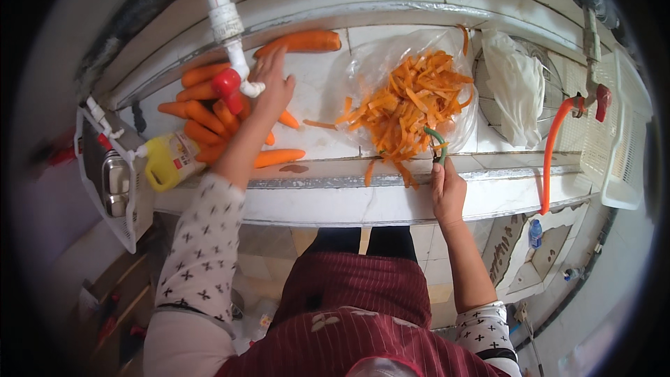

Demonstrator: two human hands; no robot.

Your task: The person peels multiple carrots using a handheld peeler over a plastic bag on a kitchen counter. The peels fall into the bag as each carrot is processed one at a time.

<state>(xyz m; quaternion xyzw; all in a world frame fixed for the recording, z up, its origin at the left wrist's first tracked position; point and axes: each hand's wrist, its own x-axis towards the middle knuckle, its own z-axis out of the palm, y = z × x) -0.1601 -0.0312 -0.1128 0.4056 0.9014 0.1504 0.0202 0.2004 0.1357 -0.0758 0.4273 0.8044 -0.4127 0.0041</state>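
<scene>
My left hand (275, 84) is stretched over a pile of carrots (201, 115) on the tiled counter, its fingertips at the near edge of a large carrot (309, 41) lying by the back ledge. Whether it grips anything is hard to tell, as the back of the hand hides what is beneath. In my right hand (447, 188), at the counter's front edge, is a green-handled peeler (444, 152). Its head lies against a heap of orange carrot peelings (413, 99) on a clear plastic bag (361, 68). A few peelings hang over the front ledge.
A white pipe with a red-handled tap (226, 84) hangs over the carrots. Left stand a yellow jug (162, 165) and a white basket (133, 209) with metal containers. Right are a white plastic bag (515, 84) on a wire rack, an orange hose (549, 152) and white plastic baskets (620, 167).
</scene>
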